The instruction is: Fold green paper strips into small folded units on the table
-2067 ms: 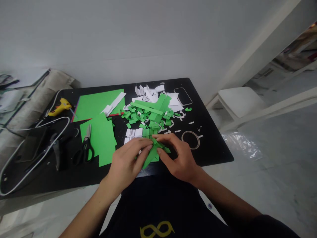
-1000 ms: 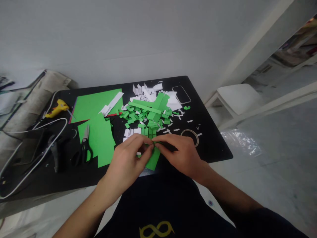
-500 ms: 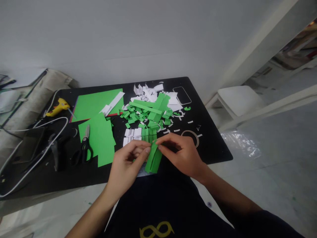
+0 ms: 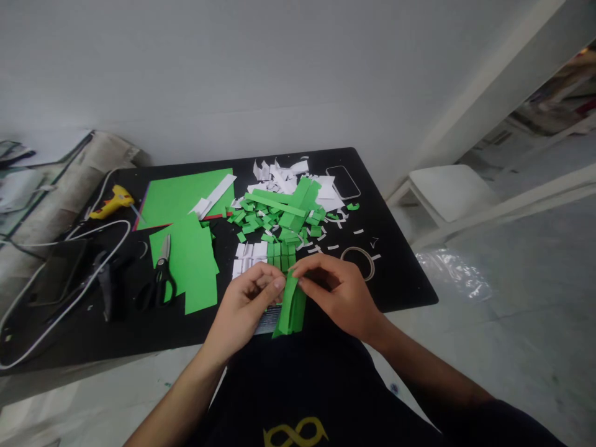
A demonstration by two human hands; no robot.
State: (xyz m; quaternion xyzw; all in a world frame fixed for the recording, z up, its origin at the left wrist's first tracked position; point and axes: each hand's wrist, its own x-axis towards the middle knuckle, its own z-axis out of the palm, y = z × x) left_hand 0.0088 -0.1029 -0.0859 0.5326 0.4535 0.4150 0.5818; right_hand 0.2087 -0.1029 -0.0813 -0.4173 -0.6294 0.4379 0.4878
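Note:
A folded green paper strip hangs between my hands, its lower end toward my body. My right hand pinches its upper end between thumb and fingers. Opposite, my left hand is closed, thumb against curled fingers, at the strip's upper left edge. Just beyond my fingers stand rows of small folded white paper pieces and green paper pieces. Part of a printed surface shows beneath the strip; my hands hide the rest.
A heap of green scraps and white scraps covers the table's back middle. Leftward are green sheets, black-handled scissors, a yellow glue gun and a white cable. A tape ring lies right; a white stool stands beyond.
The green strip has tilted, and its lower end now hangs a little nearer my body. Both hands stay almost in place, still at its upper end.

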